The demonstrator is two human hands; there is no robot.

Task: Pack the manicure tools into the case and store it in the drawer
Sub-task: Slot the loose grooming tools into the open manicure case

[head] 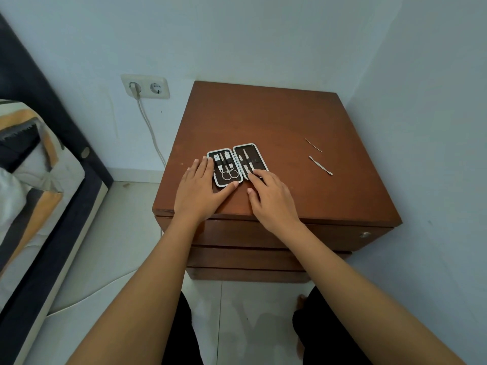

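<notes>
A small manicure case (pixel 253 151) lies open flat on the brown nightstand top (pixel 263 119). Its left half holds clippers and small scissors (pixel 229 175) under elastic bands; the right half holds a couple of slim metal tools. My left hand (pixel 200 191) rests flat against the case's left edge, thumb at its lower corner. My right hand (pixel 271 198) lies on the lower right half, fingertips pressing a tool there. Two loose tools lie to the right: a thin pin (pixel 313 145) and a cuticle pusher (pixel 320 165).
The nightstand has closed drawers (pixel 263 235) below the top, with a round lock (pixel 365 235) at the right. A wall socket with a plugged cable (pixel 145 86) is on the left wall. A bed (pixel 39 180) stands at the left. My knees are near the tiled floor.
</notes>
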